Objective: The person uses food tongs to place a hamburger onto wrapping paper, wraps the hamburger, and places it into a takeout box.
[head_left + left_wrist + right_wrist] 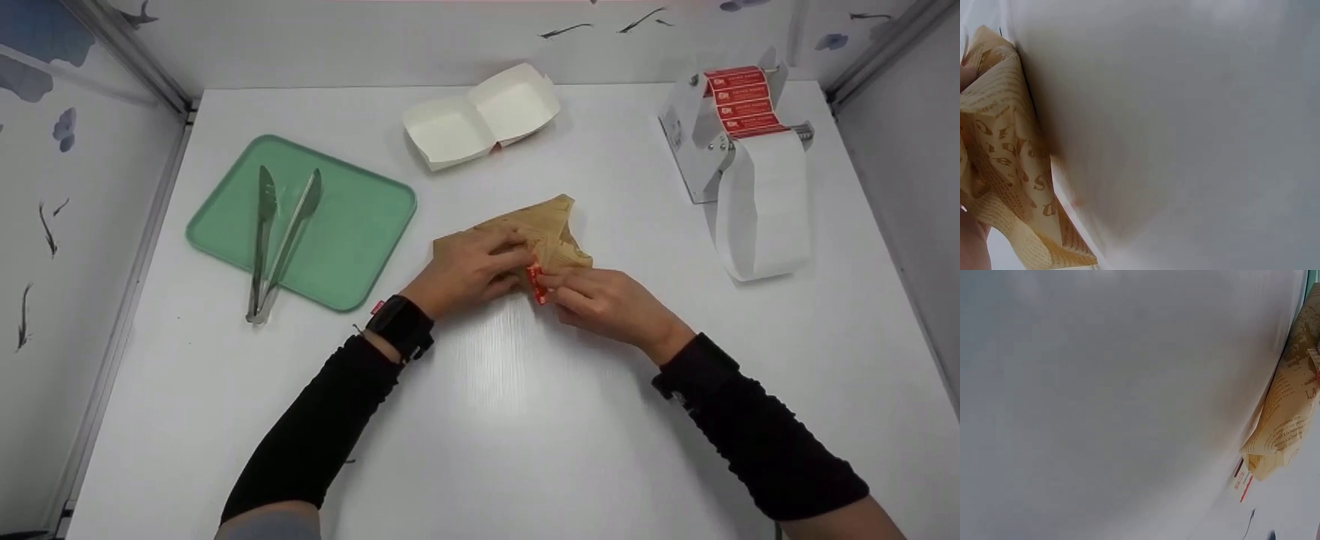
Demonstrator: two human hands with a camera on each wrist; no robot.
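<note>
Printed brown wrapping paper [544, 217], folded into a bundle, lies in the middle of the white table. What is inside it cannot be seen. My left hand [466, 271] holds its near left part, with bent fingers over the paper. With thumb and fingertips, my right hand [604, 300] pinches a red label sticker [537, 285] at the bundle's near edge, beside the left fingertips. In the left wrist view the crumpled wrapping paper [1013, 152] shows large printed letters; its folded end [1280, 422] appears at the right wrist view's edge.
On the left, metal tongs [285, 232] lie across a green tray [360, 225]. An open white paper box [450, 135] stands behind the bundle. At the back right is a label dispenser [694, 165] with red labels [742, 97] and a hanging strip of white backing [784, 210].
</note>
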